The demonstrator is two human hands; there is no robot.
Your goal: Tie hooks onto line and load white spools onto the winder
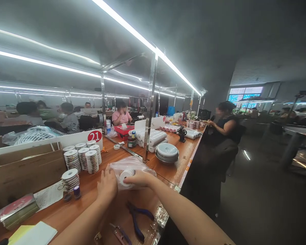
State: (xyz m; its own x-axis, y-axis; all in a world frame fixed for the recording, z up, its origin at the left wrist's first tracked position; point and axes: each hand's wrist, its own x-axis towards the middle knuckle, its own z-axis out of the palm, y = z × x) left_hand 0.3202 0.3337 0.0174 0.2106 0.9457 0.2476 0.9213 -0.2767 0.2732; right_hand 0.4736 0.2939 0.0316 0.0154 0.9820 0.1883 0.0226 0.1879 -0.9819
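Observation:
My left hand (107, 185) rests against the left end of a clear plastic bag (132, 165) lying on the wooden workbench (168, 170), fingers curled onto it. My right hand (139, 178) grips a white round spool (126, 175) through or inside the same bag. Stacks of wire-wound spools (83, 158) stand just to the left of my hands, with a shorter stack (70, 179) nearer me.
Blue-handled pliers (139, 217) and small snips (119, 234) lie near the front edge. A cardboard box (25, 172) sits at left, a grey lidded bowl (167, 152) and a metal post (149, 112) beyond. Other people work along the bench and across it.

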